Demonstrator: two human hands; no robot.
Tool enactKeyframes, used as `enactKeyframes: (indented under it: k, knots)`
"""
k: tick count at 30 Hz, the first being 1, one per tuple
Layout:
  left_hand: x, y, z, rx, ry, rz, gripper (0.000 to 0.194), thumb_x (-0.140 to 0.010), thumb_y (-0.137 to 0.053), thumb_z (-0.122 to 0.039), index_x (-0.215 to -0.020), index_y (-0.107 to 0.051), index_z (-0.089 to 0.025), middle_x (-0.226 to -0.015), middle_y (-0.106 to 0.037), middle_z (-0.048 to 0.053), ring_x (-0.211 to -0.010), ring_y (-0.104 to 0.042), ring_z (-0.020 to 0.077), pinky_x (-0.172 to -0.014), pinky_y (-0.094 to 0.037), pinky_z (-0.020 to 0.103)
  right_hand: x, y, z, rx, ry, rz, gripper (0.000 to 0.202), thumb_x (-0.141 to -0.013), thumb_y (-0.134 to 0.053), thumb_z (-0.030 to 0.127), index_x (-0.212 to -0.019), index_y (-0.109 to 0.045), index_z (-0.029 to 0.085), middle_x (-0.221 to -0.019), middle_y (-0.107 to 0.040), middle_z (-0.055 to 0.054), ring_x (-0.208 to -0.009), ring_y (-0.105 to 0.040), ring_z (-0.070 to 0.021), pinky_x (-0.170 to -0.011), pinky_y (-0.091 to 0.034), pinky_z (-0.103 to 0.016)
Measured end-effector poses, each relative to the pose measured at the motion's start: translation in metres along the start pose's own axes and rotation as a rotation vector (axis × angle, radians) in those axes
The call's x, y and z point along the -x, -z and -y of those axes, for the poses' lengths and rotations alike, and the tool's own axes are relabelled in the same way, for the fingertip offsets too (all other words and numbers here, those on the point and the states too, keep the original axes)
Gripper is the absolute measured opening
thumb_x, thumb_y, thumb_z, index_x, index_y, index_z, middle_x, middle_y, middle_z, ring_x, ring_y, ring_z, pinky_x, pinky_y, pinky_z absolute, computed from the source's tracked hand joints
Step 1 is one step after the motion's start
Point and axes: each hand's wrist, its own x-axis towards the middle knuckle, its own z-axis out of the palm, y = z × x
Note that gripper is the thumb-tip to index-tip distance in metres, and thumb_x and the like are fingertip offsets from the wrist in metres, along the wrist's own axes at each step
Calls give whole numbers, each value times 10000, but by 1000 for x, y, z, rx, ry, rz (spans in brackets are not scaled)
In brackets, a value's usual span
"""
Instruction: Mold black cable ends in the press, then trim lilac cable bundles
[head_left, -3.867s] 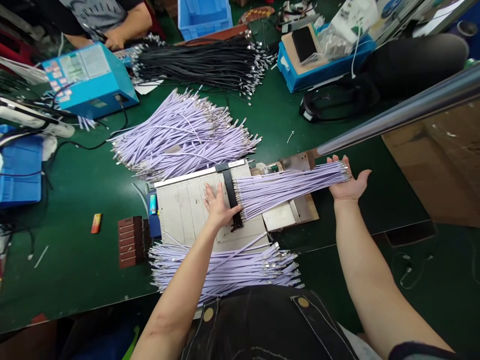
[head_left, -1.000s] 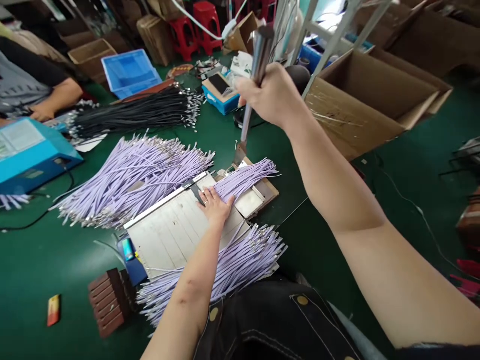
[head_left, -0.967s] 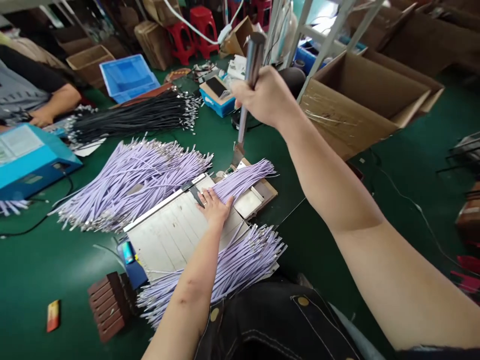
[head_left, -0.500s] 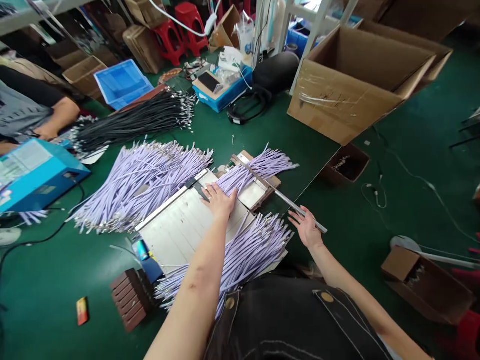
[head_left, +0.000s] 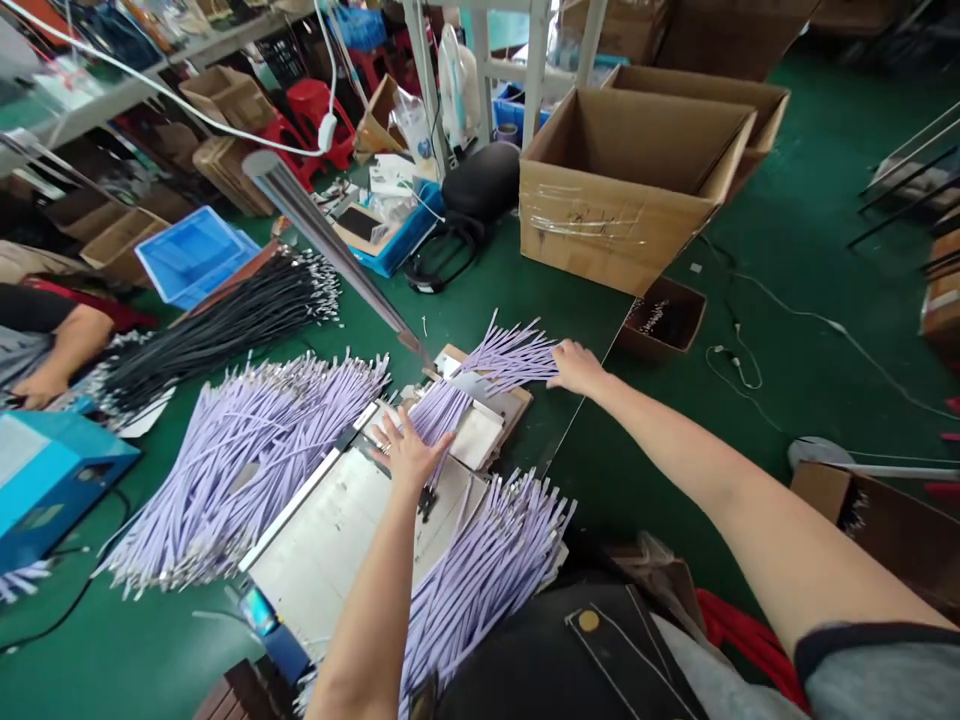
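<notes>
My left hand (head_left: 409, 452) has its fingers spread at the upper edge of a pale metal board (head_left: 330, 530), beside the near end of a lilac cable bundle (head_left: 442, 408). The bundle lies across a small metal plate on a wooden base. At the bundle's far right end, my right hand (head_left: 576, 368) has its fingers closed on the cable tips. A long metal lever (head_left: 330, 240) stands tilted up toward the left from the plate's far side. More lilac cables form a large pile (head_left: 255, 460) on the left and another pile (head_left: 487, 570) close to my body.
A person's hand (head_left: 41, 385) is at the left, near black cables (head_left: 225, 320) and a blue machine (head_left: 60, 490). Behind are a blue bin (head_left: 191, 255), a blue tray (head_left: 390, 255) and large cardboard boxes (head_left: 585, 225). A brown block (head_left: 240, 695) sits at the bottom.
The metal lever has swung up from lying across the bundle to a raised tilt at the left. My right hand has left the lever's end and moved up to the cable tips. The view has shifted.
</notes>
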Motion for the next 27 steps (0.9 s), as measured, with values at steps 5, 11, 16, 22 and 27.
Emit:
enactKeyframes:
  k: [5,11,16,22,27]
  knots:
    - [-23,4,-38,-97,-178,124,1110,-713,-645,-660,-1534,-168,-84,-1578,-241,239,-1484,-122,389,-1162,-121,610,-22,-54,-25,71,196,141,313,-793,-728,203,-1057,-615,78,-1133,-589,-209,-1099,-544,-330,-935,-457,-458]
    - [-32,7,-53,-142,-158,118,875,-780,-688,-423,-1494,-266,-144,-1422,-482,220,-1326,-448,330,-1149,-195,558,-99,-48,-15,65,570,120,577,-804,-641,127,-1354,-471,156,-1504,-347,-154,-1403,-275,-285,-1149,-234,-433]
    - [-43,13,-62,-164,-135,306,587,-788,-665,-370,-1313,-482,-183,-1295,-567,142,-1197,-539,292,-1006,-393,438,-157,-43,16,169,698,290,992,-551,-832,196,-1431,-382,129,-1524,-314,-194,-1413,-253,-373,-1160,-218,-487]
    - [-22,5,-78,-167,-267,471,158,-788,-566,-193,-938,-609,-165,-1104,-630,128,-1079,-574,285,-911,-418,379,-115,-56,18,21,607,289,306,-754,-618,113,-1057,-616,72,-1131,-599,-211,-1155,-514,-351,-1004,-400,-477]
    - [-4,28,-95,521,-123,542,108,-861,-472,-283,-867,-515,-184,-786,-606,45,-785,-607,208,-763,-463,336,-97,-47,5,-256,422,306,219,-850,-494,105,-1043,-584,52,-1113,-611,-234,-1049,-596,-306,-914,-466,-431]
